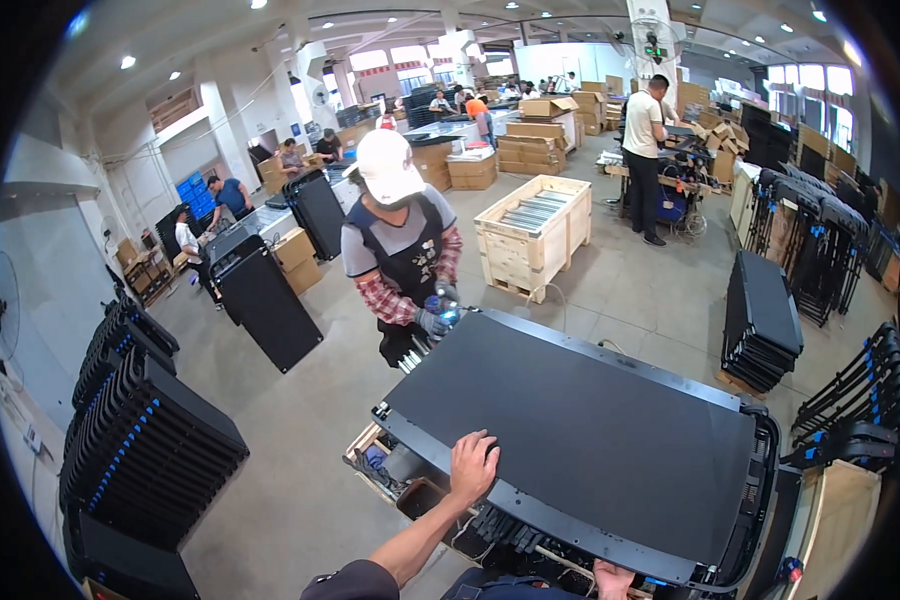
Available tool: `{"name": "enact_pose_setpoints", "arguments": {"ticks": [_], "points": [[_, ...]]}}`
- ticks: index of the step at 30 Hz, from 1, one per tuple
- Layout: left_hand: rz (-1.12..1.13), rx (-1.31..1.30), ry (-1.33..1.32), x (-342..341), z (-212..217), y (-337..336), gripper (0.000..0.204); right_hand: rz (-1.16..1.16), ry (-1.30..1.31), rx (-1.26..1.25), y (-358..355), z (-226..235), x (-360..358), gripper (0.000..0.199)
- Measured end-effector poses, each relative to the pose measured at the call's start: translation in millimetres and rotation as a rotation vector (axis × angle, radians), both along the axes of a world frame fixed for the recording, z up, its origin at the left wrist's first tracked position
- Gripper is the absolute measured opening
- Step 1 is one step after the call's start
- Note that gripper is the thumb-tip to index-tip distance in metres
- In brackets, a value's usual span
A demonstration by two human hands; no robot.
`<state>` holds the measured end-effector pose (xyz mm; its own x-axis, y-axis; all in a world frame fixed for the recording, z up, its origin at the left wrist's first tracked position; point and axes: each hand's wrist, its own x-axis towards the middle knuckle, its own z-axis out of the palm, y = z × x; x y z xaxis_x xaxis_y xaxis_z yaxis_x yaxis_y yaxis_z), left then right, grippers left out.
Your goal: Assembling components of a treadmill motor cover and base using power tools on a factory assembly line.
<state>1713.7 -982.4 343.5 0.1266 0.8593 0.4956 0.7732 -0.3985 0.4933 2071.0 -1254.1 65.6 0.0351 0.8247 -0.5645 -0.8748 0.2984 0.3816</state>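
A long black treadmill deck [580,430] with a dark side rail lies across the workbench in front of me. My left hand [473,466] rests on its near edge, fingers stretched over the black surface. Lower right, my right hand [612,578] grips the near rail from the side, its fingers partly hidden under the edge. Across the deck's far left corner, a co-worker [395,230] in a white cap, dark apron and grey gloves holds a blue power tool [444,308] against that corner.
Below the deck, a wooden bin [370,478] and dark parts show. A wooden crate [535,232] of metal bars stands beyond. Stacked black frames [155,450] fill the left, more black decks [760,320] the right. Another person [644,150] works at the back right.
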Motion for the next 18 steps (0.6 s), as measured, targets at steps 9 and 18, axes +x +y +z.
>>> {"name": "enact_pose_setpoints", "arguments": {"ticks": [9,18], "points": [[0.014,-0.004,-0.006,-2,1,-5,0.027,0.020,-0.085,-0.061,-5,20,-9,0.034],[0.030,0.004,-0.009,-1,6,4,0.027,0.044,-0.277,-0.213,20,122,-37,0.030]]}}
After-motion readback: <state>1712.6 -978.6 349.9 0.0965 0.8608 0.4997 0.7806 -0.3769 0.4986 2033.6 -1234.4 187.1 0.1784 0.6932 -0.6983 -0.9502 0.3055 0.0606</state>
